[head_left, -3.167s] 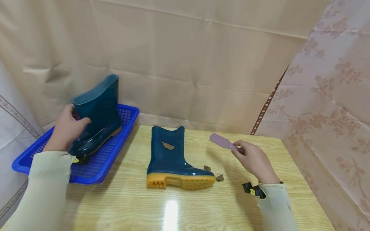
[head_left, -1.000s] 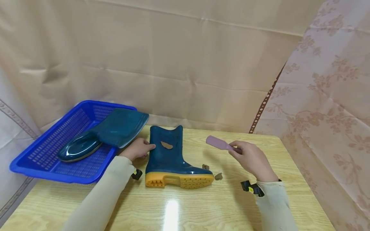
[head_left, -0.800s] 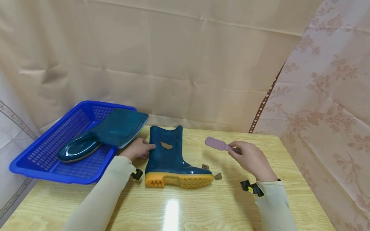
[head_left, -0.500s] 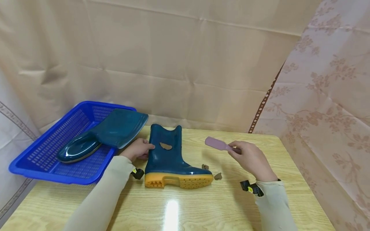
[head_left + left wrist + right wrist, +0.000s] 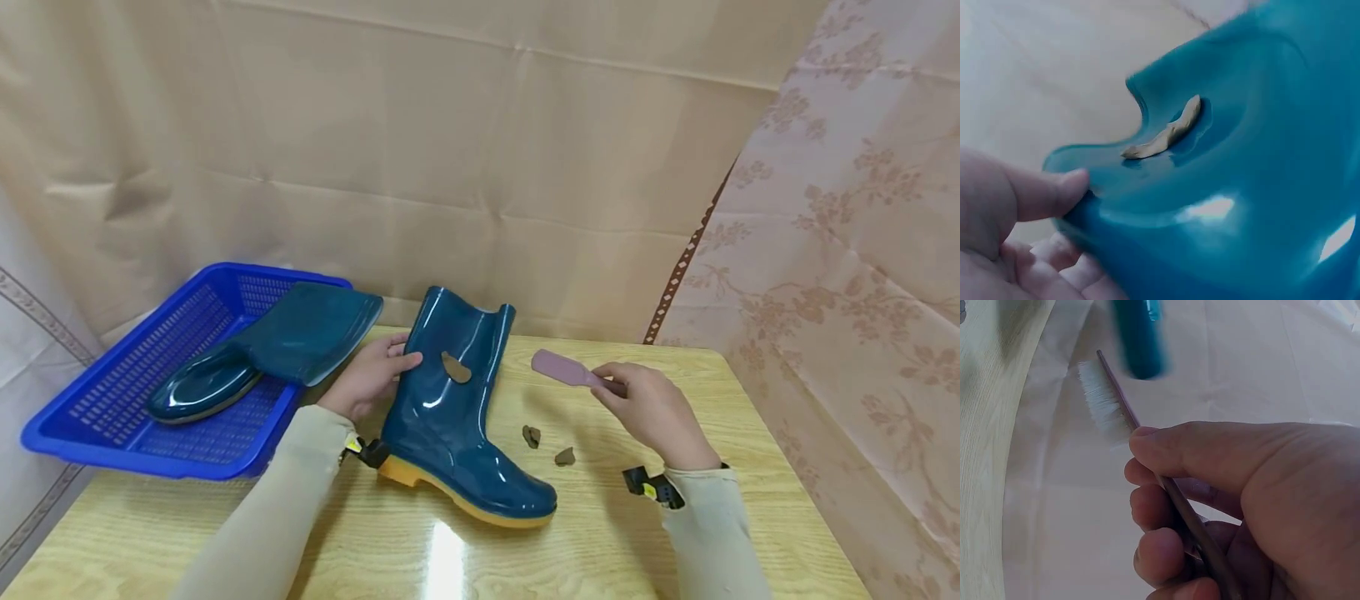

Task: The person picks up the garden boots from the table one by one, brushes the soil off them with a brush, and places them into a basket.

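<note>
My left hand [image 5: 371, 379] grips the back of a dark teal rubber boot [image 5: 442, 417] by its shaft, thumb on the near face. The boot is tilted, its yellow-edged sole down at the table. A curved brown flake [image 5: 456, 368] clings to the shaft; the left wrist view shows the flake [image 5: 1163, 137] lying close to the boot's top. To the right, apart from the boot, my right hand [image 5: 660, 412] holds a mauve-backed brush [image 5: 562, 368] by the handle. White bristles [image 5: 1104, 403] show in the right wrist view.
A blue plastic basket [image 5: 150, 468] stands at the left with a second teal boot [image 5: 307, 333] in it, the shaft over the rim. Two brown bits [image 5: 532, 436] lie on the wooden table [image 5: 600, 533] right of the held boot. A beige cloth [image 5: 375, 167] hangs behind.
My left hand let go of the second boot, now lying in the basket, and took the table boot. It has tipped that boot up, turning its sole downward. My right hand has barely moved.
</note>
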Available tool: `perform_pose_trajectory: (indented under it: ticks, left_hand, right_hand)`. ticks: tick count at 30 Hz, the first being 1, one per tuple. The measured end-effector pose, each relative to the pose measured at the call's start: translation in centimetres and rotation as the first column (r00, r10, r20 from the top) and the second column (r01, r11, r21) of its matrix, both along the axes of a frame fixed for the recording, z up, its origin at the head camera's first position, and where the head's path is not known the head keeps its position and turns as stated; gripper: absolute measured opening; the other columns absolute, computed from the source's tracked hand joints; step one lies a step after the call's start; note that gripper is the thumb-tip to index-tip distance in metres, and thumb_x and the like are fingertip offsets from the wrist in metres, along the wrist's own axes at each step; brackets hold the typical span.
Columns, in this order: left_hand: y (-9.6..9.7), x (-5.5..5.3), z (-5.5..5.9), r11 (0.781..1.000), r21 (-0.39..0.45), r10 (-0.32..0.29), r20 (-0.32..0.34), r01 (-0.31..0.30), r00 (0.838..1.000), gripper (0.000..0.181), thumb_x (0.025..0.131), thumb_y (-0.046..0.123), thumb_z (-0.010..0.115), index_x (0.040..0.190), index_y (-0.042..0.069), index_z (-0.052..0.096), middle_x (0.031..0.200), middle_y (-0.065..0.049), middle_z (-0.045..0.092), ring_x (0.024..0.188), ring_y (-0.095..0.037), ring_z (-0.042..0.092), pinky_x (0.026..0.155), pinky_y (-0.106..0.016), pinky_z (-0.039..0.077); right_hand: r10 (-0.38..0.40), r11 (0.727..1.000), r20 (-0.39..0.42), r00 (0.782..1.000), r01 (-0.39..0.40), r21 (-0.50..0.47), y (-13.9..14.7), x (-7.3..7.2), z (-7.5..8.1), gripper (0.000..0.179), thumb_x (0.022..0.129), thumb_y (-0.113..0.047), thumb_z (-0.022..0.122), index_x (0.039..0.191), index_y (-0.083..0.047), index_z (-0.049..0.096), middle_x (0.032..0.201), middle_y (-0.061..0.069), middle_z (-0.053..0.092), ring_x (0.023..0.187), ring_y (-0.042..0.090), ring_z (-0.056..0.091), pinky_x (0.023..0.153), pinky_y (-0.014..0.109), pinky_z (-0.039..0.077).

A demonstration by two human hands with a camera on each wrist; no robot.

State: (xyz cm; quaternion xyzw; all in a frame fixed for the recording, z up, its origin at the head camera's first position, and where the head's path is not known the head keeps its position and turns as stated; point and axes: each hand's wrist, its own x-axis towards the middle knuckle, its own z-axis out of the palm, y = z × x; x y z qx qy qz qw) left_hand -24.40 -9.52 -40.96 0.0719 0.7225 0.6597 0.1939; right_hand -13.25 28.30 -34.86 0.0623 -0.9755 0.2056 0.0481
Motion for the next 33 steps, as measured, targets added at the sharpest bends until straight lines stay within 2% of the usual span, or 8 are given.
perform_pose_trajectory:
  ticks: [5, 10, 16, 19, 21, 23, 27, 33]
  left_hand:
    - [1.3, 1.5, 2.6, 0.997, 0.079, 0.014, -0.061, -0.009, 0.998, 0.047, 0.108, 0.021, 0.058, 0.151, 0.007, 0.044, 0.144, -0.018, 0.057, 0.123, -0.035, 0.061, 0.111, -0.057, 0.043]
    - [2.3, 2.8, 4.7, 0.974, 0.207, 0.126, -0.179, -0.087, 0.976, 0.037, 0.105, 0.011, 0.06, 0.14, 0.004, 0.05, 0.128, -0.012, 0.063, 0.107, -0.021, 0.065, 0.098, -0.035, 0.054]
    - [3.3, 3.4, 5.7, 0.888, 0.428, 0.303, -0.266, -0.169, 0.915, 0.026, 0.102, -0.001, 0.061, 0.126, 0.007, 0.054, 0.114, 0.0, 0.069, 0.104, -0.017, 0.066, 0.091, -0.029, 0.057]
    - [4.2, 3.2, 5.3, 0.836, 0.517, 0.369, -0.285, -0.182, 0.885, 0.026, 0.101, -0.004, 0.061, 0.122, 0.009, 0.055, 0.112, 0.002, 0.07, 0.105, -0.018, 0.065, 0.09, -0.029, 0.057]
    - [4.7, 3.0, 4.6, 0.826, 0.535, 0.378, -0.294, -0.176, 0.878, 0.027, 0.1, -0.006, 0.062, 0.122, 0.008, 0.056, 0.112, 0.002, 0.07, 0.106, -0.017, 0.065, 0.091, -0.028, 0.056]
    - [5.0, 2.7, 3.8, 0.838, 0.518, 0.366, -0.298, -0.173, 0.881, 0.028, 0.099, -0.008, 0.062, 0.123, 0.005, 0.055, 0.112, 0.001, 0.069, 0.107, -0.016, 0.064, 0.092, -0.026, 0.055]
    - [4.6, 2.2, 1.9, 0.887, 0.419, 0.338, -0.305, -0.194, 0.89, 0.033, 0.1, -0.005, 0.062, 0.13, 0.002, 0.049, 0.12, -0.005, 0.063, 0.112, -0.015, 0.06, 0.096, -0.023, 0.051]
    - [2.4, 1.4, 0.9, 0.96, 0.165, 0.276, -0.427, -0.226, 0.861, 0.041, 0.102, 0.01, 0.066, 0.137, 0.004, 0.048, 0.129, -0.016, 0.061, 0.115, -0.024, 0.057, 0.097, -0.035, 0.051]
  right_hand:
    - [-0.006, 1.0, -0.016, 1.0, 0.006, 0.004, 0.0, 0.0, 0.1, 0.022, 0.101, -0.02, 0.07, 0.117, -0.006, 0.076, 0.098, 0.006, 0.077, 0.074, 0.01, 0.067, 0.066, 0.037, 0.055]
    - [-0.007, 1.0, -0.04, 0.999, 0.007, -0.001, 0.0, 0.0, 0.4, 0.024, 0.102, -0.022, 0.068, 0.119, -0.006, 0.075, 0.099, 0.007, 0.077, 0.076, 0.012, 0.068, 0.067, 0.038, 0.055]
    - [-0.022, 1.0, -0.049, 0.999, 0.022, -0.006, 0.3, 0.2, 0.5, 0.025, 0.103, -0.023, 0.066, 0.122, -0.009, 0.074, 0.101, 0.007, 0.077, 0.079, 0.016, 0.069, 0.069, 0.04, 0.055]
    - [-0.035, 0.999, -0.077, 0.996, 0.034, -0.017, 0.4, 0.2, 0.4, 0.025, 0.103, -0.023, 0.066, 0.122, -0.009, 0.074, 0.103, 0.011, 0.077, 0.078, 0.019, 0.07, 0.067, 0.042, 0.055]
    - [-0.05, 0.998, -0.109, 0.993, 0.047, -0.03, 0.4, 0.2, 0.4, 0.026, 0.103, -0.023, 0.067, 0.122, -0.008, 0.074, 0.107, 0.014, 0.076, 0.081, 0.023, 0.072, 0.068, 0.044, 0.057]
    - [-0.07, 0.997, -0.149, 0.986, 0.064, -0.045, 0.4, 0.2, 0.5, 0.026, 0.102, -0.022, 0.068, 0.123, -0.007, 0.074, 0.11, 0.017, 0.075, 0.084, 0.027, 0.074, 0.069, 0.047, 0.058]
    - [-0.089, 0.995, -0.206, 0.975, 0.078, -0.06, 0.3, 0.1, 0.4, 0.027, 0.102, -0.021, 0.068, 0.124, -0.006, 0.074, 0.113, 0.016, 0.074, 0.084, 0.026, 0.072, 0.067, 0.044, 0.056]
    - [-0.042, 0.998, -0.292, 0.956, 0.029, -0.048, 0.0, 0.0, 0.2, 0.027, 0.101, -0.019, 0.07, 0.124, -0.008, 0.074, 0.108, 0.013, 0.075, 0.076, 0.02, 0.068, 0.064, 0.037, 0.052]
